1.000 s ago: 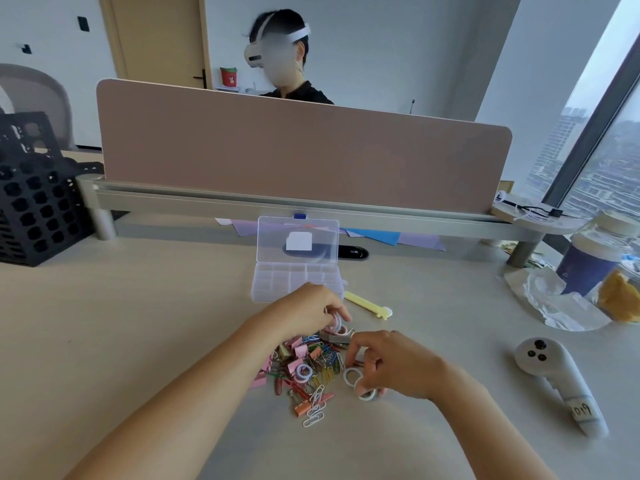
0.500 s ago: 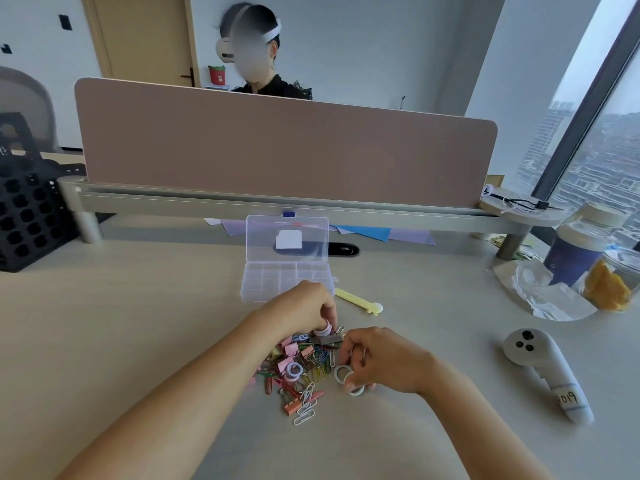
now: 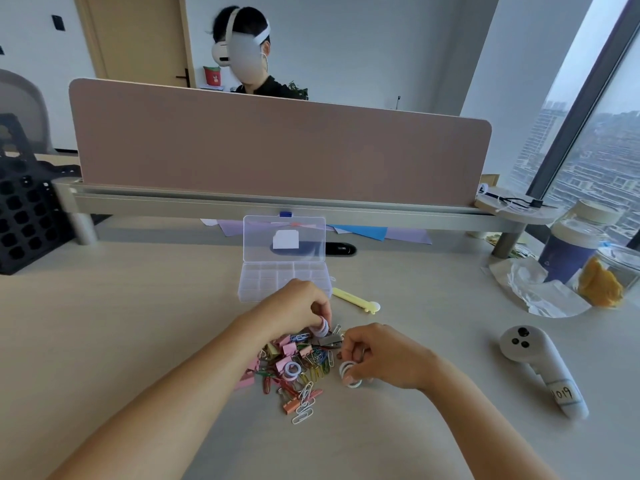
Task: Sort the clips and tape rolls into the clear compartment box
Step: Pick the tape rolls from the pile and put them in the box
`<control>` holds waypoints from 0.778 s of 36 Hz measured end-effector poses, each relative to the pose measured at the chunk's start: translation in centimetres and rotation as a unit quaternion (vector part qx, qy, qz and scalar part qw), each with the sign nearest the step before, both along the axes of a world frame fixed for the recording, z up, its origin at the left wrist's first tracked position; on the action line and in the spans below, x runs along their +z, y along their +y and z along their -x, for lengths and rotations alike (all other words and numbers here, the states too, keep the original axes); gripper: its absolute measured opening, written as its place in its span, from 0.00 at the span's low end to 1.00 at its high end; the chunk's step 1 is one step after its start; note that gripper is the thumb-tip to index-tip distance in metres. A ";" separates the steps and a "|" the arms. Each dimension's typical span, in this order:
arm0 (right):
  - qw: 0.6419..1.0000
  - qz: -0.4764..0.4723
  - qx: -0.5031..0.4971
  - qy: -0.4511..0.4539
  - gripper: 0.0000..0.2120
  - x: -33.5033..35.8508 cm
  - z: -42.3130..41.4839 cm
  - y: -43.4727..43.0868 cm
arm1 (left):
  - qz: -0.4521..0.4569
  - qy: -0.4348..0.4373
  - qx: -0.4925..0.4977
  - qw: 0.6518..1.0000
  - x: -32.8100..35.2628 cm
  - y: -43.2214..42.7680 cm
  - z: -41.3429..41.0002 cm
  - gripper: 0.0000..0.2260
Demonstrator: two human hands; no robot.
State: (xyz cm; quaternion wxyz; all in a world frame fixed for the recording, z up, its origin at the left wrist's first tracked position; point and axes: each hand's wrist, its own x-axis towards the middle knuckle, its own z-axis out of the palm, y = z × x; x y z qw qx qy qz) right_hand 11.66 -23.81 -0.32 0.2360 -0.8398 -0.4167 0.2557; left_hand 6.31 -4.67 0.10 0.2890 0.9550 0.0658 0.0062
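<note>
Little has changed from half a second ago. Both hands remain at the clips, each holding the same rolls. The left hand pinches lilac rolls at the pile's far edge. The right hand pinches white rolls against the desk, just right of the pile. A loose roll lies among the clips. The box stays open just beyond, lid upright. The left hand covers its near right corner. The count of rolls in either pinch is unclear, and so are the box's contents.
</note>
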 end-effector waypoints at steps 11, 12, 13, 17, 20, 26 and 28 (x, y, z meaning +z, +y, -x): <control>0.983 -0.155 -0.093 -0.018 0.04 2.1 -4.3 2.9 | 0.051 -0.044 0.086 0.994 1.0 2.6 -0.7 0.12; 0.978 -0.174 -0.114 -0.025 0.04 2.2 -4.8 3.5 | 0.057 -0.056 0.105 0.991 1.2 2.9 -0.9 0.11; 0.972 -0.191 -0.134 -0.035 0.04 2.2 -5.4 4.2 | 0.061 -0.070 0.121 0.988 1.4 3.2 -1.1 0.10; 0.955 -0.230 -0.179 -0.059 0.03 2.0 -7.1 7.0 | 0.071 -0.097 0.164 0.979 1.9 4.1 -2.3 0.10; 0.954 -0.222 -0.192 -0.053 0.02 1.3 -7.8 8.8 | 0.077 -0.101 0.188 0.974 1.9 4.5 -3.3 0.10; 0.965 -0.174 -0.185 -0.062 0.03 -0.8 -8.4 10.3 | 0.073 -0.092 0.207 0.971 1.6 4.5 -4.7 0.09; 0.967 -0.164 -0.180 -0.078 0.03 -1.2 -8.6 10.4 | 0.066 -0.081 0.209 0.972 1.5 4.4 -5.0 0.09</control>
